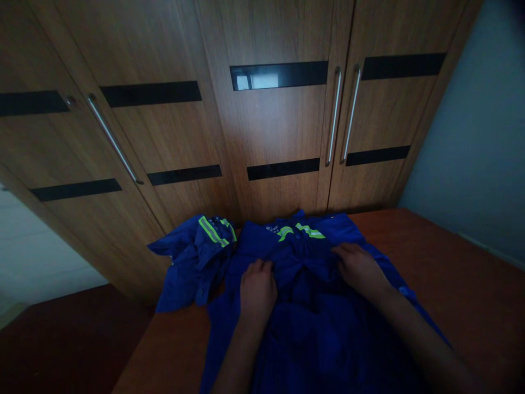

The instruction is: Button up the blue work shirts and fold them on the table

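A blue work jacket with yellow-green reflective strips and small pale lettering is spread over the wooden tabletop, its middle rumpled. My left hand rests on the cloth left of centre, fingers curled down into it. On the other side my right hand has its fingers bent together on the fabric below the right reflective strip. Both hands look closed on the jacket, though the fingertips are partly hidden. Left of it lies a crumpled blue piece of clothing with the same kind of strips; whether the two are joined I cannot tell.
Behind the wooden tabletop stands a wooden wardrobe with dark inlaid bars and long metal handles. A pale wall rises at the right. Dark reddish floor shows beyond the table's left edge.
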A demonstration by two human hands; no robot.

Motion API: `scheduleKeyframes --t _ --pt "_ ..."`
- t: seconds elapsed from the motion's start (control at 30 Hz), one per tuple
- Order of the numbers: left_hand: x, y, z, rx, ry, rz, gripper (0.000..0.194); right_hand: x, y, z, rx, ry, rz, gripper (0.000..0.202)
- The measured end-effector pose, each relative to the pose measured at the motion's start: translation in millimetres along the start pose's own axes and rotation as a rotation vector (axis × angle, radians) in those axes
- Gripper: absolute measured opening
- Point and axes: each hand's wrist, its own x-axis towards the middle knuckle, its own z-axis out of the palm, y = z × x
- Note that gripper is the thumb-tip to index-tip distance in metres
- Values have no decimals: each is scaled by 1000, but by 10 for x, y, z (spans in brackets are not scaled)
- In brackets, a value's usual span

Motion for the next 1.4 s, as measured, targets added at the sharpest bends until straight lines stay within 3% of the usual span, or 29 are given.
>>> scheduleKeyframes --t 0.1,0.17,0.3,0.43,0.57,0.83,1.27,1.4 --pt "11 241 -149 -67 121 111 29 75 -279 -105 153 77 -171 33" --pt "52 414 -154 -146 112 177 28 127 -429 -63 168 63 -188 30" --pt "197 598 126 -208 -22 180 25 229 -494 253 166 -24 -55 19" --pt "299 522 491 -203 -77 89 22 285 -362 591 445 37 -26 25" --pt "315 394 642 -326 -51 61 14 282 -293 730 587 73 -70 30" --pt "339 345 637 -475 24 120 29 216 -324 742 705 72 -134 34" --pt "350 307 613 -599 -7 148 34 184 -300 680 707 107 -149 29" --pt "340 318 598 -579 -34 155 34 177 -319 670 702 59 -131 30"
